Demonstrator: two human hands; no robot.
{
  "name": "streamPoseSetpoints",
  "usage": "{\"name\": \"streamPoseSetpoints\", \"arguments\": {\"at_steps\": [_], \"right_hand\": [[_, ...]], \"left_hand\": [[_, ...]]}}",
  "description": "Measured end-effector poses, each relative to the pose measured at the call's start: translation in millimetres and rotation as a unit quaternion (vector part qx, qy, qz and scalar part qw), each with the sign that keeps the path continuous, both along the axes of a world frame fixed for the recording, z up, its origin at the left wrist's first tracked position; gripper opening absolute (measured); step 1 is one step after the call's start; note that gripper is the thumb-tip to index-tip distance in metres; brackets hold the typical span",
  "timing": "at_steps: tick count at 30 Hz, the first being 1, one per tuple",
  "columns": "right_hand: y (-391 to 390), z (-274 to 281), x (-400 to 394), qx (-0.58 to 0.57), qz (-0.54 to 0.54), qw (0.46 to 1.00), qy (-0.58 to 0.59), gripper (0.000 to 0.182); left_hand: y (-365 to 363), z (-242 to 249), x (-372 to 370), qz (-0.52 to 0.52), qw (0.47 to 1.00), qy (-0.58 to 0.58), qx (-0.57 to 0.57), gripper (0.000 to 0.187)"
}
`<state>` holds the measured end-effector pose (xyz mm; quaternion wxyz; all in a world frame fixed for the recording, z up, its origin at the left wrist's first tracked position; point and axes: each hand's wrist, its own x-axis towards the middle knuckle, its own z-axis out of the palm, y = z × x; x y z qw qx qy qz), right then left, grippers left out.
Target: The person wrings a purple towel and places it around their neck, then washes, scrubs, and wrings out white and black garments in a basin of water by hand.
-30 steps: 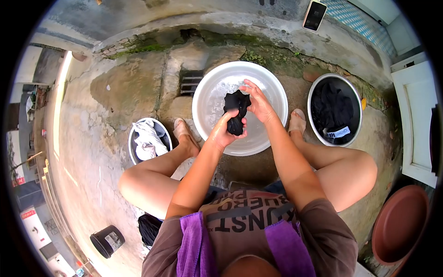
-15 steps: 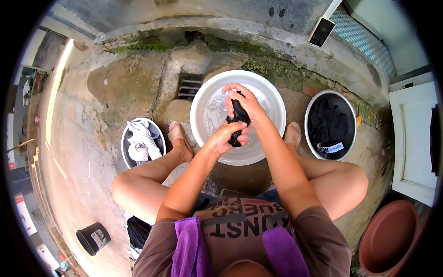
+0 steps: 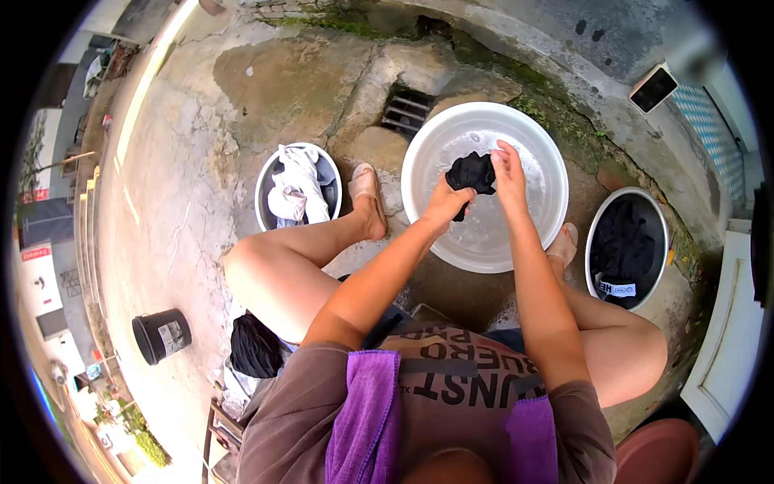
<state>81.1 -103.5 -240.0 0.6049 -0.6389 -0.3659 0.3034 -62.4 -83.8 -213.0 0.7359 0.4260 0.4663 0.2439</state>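
Observation:
Over the white basin [image 3: 419,234], my left hand [image 3: 446,203] is closed round a bunched, wet-looking black cloth [image 3: 472,173]; its exact kind cannot be made out. My right hand [image 3: 509,176] is at the right edge of the cloth, fingers stretched and apart, not wrapped round it. Shallow water with some suds [image 3: 528,210] lies in the basin below both hands. The basin stands on the ground between my feet.
To the left stands a smaller basin [image 3: 260,194] with white and grey clothes [image 3: 297,181]. A basin of black clothes [image 3: 625,246] is at the right. A black bucket [image 3: 161,335], dark cloth [image 3: 256,347], floor drain [image 3: 407,110] and brown basin [image 3: 661,456] are around me.
My right hand has let go of the black cloth and opened. The cloth, twisted between both hands before, is now bunched in my left hand. The view has turned left.

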Motion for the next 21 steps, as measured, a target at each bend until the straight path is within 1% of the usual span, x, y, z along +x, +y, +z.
{"name": "streamPoseSetpoints", "arguments": {"at_steps": [1, 2, 3, 4, 5, 6, 8, 10, 12, 13, 14, 16, 18, 19, 20, 21], "right_hand": [[-4, 9, 2, -0.066, -0.004, 0.993, 0.095, 0.026], [-6, 21, 9, -0.131, -0.012, 0.975, 0.181, 0.028], [-4, 13, 16, -0.146, -0.015, 0.971, 0.19, 0.029], [-5, 4, 24, -0.163, -0.02, 0.966, 0.197, 0.029], [-5, -2, 30, -0.162, -0.013, 0.967, 0.197, 0.029], [-5, -7, 36, -0.168, -0.02, 0.963, 0.209, 0.027], [-8, -13, 37, -0.176, -0.026, 0.959, 0.222, 0.025], [-10, -16, 38, -0.179, -0.048, 0.947, 0.262, 0.022], [-15, -29, 41, -0.19, -0.046, 0.945, 0.262, 0.022], [-17, -35, 42, -0.201, -0.044, 0.942, 0.263, 0.022], [-20, -38, 44, -0.2, -0.047, 0.943, 0.261, 0.022], [-30, -46, 48, -0.226, -0.076, 0.936, 0.257, 0.021], [-40, -57, 54, -0.211, -0.095, 0.938, 0.258, 0.02], [-47, -61, 62, -0.193, -0.114, 0.94, 0.258, 0.019], [-53, -61, 68, -0.172, -0.133, 0.942, 0.257, 0.018], [-59, -60, 72, -0.151, -0.163, 0.942, 0.251, 0.017]], "left_hand": [[15, 9, -17, 0.041, 0.998, -0.024, -0.046, 0.012], [28, 6, -37, 0.135, 0.988, -0.022, -0.077, 0.011], [43, -2, -64, 0.195, 0.973, -0.069, -0.105, 0.011], [56, -1, -90, 0.255, 0.96, -0.075, -0.088, 0.012], [72, -14, -121, 0.31, 0.947, -0.077, -0.03, 0.012], [82, -2, -145, 0.388, 0.918, -0.079, -0.02, 0.012], [109, -21, -204, 0.469, 0.88, 0.014, 0.068, 0.017], [115, -3, -239, 0.507, 0.859, 0.069, -0.034, 0.045], [117, -12, -251, 0.549, 0.823, 0.131, -0.061, 0.071], [126, -50, -267, 0.551, 0.826, 0.099, -0.069, 0.083], [116, -52, -247, 0.555, 0.818, 0.147, -0.027, 0.08], [98, -62, -210, 0.472, 0.869, 0.148, 0.001, 0.067], [75, -59, -161, 0.381, 0.924, 0.03, -0.001, 0.049], [63, -53, -137, 0.312, 0.95, -0.002, -0.008, 0.037], [53, -57, -116, 0.253, 0.967, 0.003, 0.033, 0.03], [43, -45, -93, 0.189, 0.979, 0.036, 0.074, 0.029]]}}
